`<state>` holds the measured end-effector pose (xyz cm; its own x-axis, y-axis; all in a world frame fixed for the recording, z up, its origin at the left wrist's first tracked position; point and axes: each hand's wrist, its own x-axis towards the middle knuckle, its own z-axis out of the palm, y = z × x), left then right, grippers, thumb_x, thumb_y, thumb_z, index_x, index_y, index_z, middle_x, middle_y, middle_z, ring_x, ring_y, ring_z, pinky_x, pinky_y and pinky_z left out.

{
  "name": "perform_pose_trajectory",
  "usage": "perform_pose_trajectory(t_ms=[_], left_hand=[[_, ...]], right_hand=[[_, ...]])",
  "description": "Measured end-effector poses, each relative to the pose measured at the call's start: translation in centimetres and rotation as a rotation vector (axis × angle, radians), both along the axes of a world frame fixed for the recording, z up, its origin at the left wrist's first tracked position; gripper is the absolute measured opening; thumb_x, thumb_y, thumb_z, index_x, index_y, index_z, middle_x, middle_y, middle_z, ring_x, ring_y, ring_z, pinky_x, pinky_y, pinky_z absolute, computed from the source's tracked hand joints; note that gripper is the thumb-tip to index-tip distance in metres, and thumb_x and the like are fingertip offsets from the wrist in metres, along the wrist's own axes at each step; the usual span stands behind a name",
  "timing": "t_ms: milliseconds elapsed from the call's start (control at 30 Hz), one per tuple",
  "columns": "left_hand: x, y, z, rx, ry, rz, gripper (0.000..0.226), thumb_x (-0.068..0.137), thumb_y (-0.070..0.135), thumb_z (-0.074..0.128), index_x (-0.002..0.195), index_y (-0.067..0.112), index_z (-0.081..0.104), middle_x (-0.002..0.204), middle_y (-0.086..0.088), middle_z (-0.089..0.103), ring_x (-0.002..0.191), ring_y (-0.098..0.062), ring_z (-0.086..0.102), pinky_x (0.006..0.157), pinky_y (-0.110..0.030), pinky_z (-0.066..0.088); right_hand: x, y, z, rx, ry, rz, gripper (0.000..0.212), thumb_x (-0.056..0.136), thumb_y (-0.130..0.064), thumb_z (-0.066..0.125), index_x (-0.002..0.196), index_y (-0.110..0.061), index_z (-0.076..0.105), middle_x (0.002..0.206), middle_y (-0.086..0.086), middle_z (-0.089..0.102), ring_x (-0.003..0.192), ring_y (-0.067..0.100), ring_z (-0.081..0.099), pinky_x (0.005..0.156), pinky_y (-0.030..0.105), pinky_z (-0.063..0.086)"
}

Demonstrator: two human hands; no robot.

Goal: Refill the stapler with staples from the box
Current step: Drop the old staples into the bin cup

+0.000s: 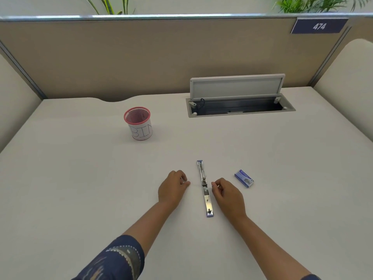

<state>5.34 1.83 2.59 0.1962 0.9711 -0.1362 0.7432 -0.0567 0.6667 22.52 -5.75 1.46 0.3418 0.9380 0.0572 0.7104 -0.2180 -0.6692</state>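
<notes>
Stapler lies swung open flat near tabletop's front edge. Left hand and right hand flank it, fingers curled; any staple strip pinched, cannot tell. Box just right. Next: load staples into channel.

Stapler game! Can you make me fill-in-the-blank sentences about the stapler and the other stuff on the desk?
1. The stapler lies unfolded flat between the left hand and the ____ hand.
2. The staple box is coloured ____.
3. The red-rimmed mesh cup has a paper label that reads ____.
4. The sign on the partition shows the number ____.

Missing words: right; blue; BIN; 474
</notes>
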Motion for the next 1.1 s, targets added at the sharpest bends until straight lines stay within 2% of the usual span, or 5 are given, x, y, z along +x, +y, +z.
perform_pose_trajectory(t_ms=[433, 667, 767, 900, 1100], left_hand=[[-3.6, 8.3, 5.9, 0.267, -0.023, 0.186, 0.010, 0.086, 0.023, 0.059, 0.089, 0.014, 0.059, 0.095, -0.003, 0.058, 0.075, -0.016, 0.049, 0.064, -0.028, 0.032], [-4.8, 13.6, 9.4, 0.306, 0.031, 0.359, 0.014, 0.088, 0.023, 0.055, 0.092, 0.010, 0.060, 0.104, -0.010, 0.062, 0.087, -0.034, 0.057, 0.066, -0.032, 0.036], [-5.2, 15.0, 9.9, 0.331, 0.066, 0.398, 0.013, 0.089, 0.023, 0.055, 0.087, 0.011, 0.060, 0.104, -0.011, 0.061, 0.079, -0.032, 0.053, 0.065, -0.033, 0.034], [-5.7, 16.4, 10.2, 0.345, 0.110, 0.429, 0.019, 0.090, 0.024, 0.054, 0.098, 0.007, 0.060, 0.114, -0.014, 0.057, 0.091, -0.036, 0.058, 0.068, -0.034, 0.037], [-6.1, 17.3, 10.0, 0.329, 0.083, 0.469, 0.021, 0.091, 0.025, 0.055, 0.099, 0.006, 0.059, 0.115, -0.016, 0.055, 0.092, -0.037, 0.058, 0.072, -0.037, 0.041]], right_hand=[[0.1, 0.0, -0.2, -0.014, -0.015, -0.001, 0.022, 0.090, -0.031, 0.052, 0.070, -0.025, 0.046, 0.055, -0.008, 0.044, 0.054, 0.007, 0.046, 0.047, 0.017, 0.031], [0.1, 0.0, -0.1, -0.020, -0.002, -0.001, 0.023, 0.090, -0.032, 0.052, 0.069, -0.027, 0.045, 0.053, -0.008, 0.043, 0.055, 0.007, 0.046, 0.048, 0.017, 0.034], [0.1, -0.1, -0.1, -0.003, 0.010, 0.008, 0.025, 0.090, -0.031, 0.052, 0.067, -0.029, 0.042, 0.051, -0.009, 0.040, 0.058, 0.007, 0.047, 0.051, 0.017, 0.036], [0.2, -0.1, -0.1, -0.010, 0.012, 0.005, 0.022, 0.090, -0.030, 0.053, 0.070, -0.024, 0.048, 0.053, -0.007, 0.043, 0.053, 0.009, 0.044, 0.049, 0.016, 0.033], [0.1, -0.2, 0.0, -0.009, 0.009, 0.007, 0.021, 0.089, -0.031, 0.054, 0.070, -0.025, 0.048, 0.055, -0.008, 0.044, 0.053, 0.009, 0.044, 0.051, 0.018, 0.035]])
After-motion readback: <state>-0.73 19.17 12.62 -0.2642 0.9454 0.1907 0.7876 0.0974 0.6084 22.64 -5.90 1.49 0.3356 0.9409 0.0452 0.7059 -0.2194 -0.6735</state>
